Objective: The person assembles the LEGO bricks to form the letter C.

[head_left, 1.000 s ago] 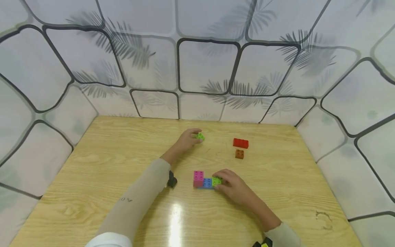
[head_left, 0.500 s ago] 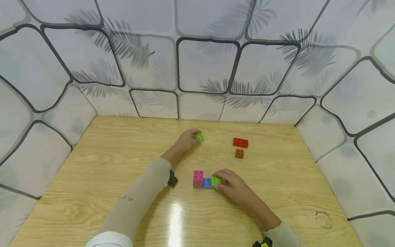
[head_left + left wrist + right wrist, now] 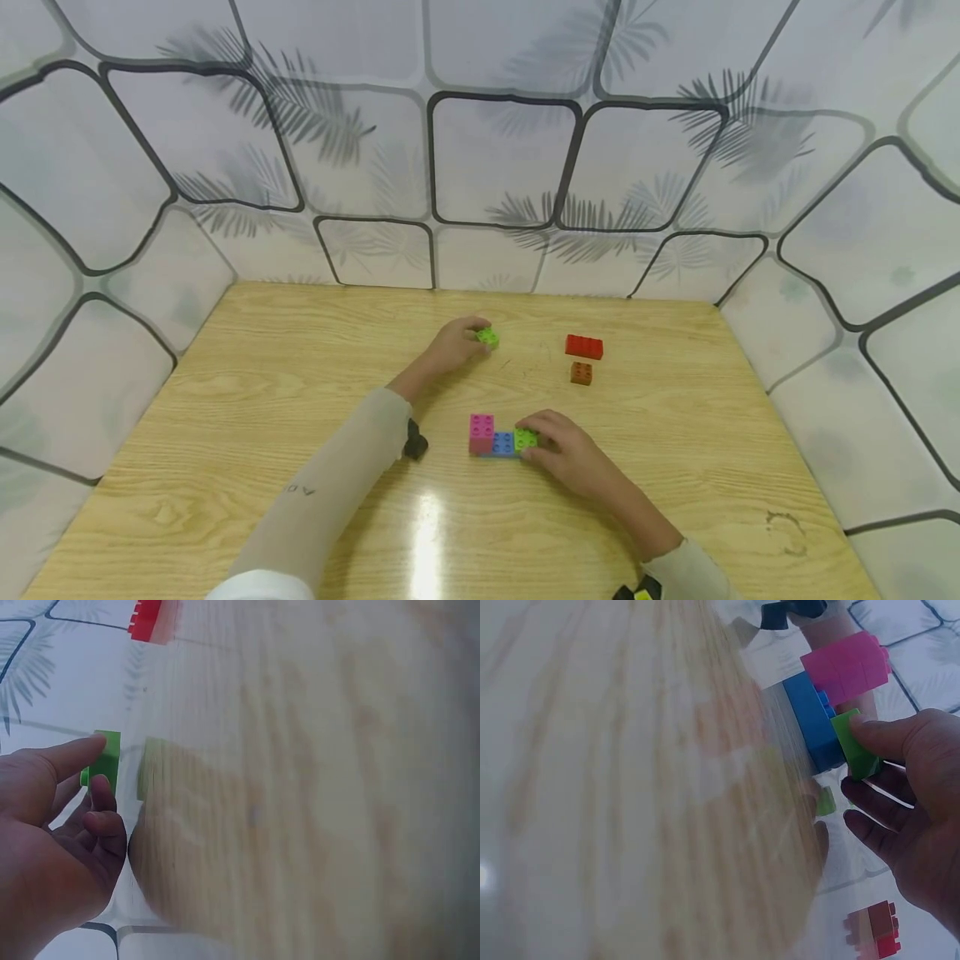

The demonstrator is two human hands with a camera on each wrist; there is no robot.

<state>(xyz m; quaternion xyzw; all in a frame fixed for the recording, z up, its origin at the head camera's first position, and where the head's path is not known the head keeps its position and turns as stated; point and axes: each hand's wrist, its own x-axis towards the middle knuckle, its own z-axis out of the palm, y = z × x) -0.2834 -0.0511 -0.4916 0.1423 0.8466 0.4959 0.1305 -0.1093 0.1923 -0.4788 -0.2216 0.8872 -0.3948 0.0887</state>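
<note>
Far back on the table, my left hand [image 3: 452,343] pinches a lime green toy brick [image 3: 488,337] between thumb and fingers. The left wrist view has this green brick [image 3: 109,759] a small gap above its own reflection in the tabletop. Nearer, my right hand [image 3: 572,457] pinches a second green brick [image 3: 528,438] at the right end of a long blue brick [image 3: 502,443]. A taller pink block [image 3: 482,433] stands on the blue brick's left end. Seen from the right wrist, the green brick [image 3: 855,746] sits against the blue brick's [image 3: 810,724] studded side; fingers partly cover it.
A long red brick [image 3: 584,347] lies at the back right of the wooden table [image 3: 285,358]. Just in front of it is a small brown-orange brick [image 3: 581,373]. Patterned panels [image 3: 502,158] enclose the table at the back and sides.
My left hand and its green brick have shifted very slightly toward me and to the right. The right hand and the blue-and-pink assembly look still.
</note>
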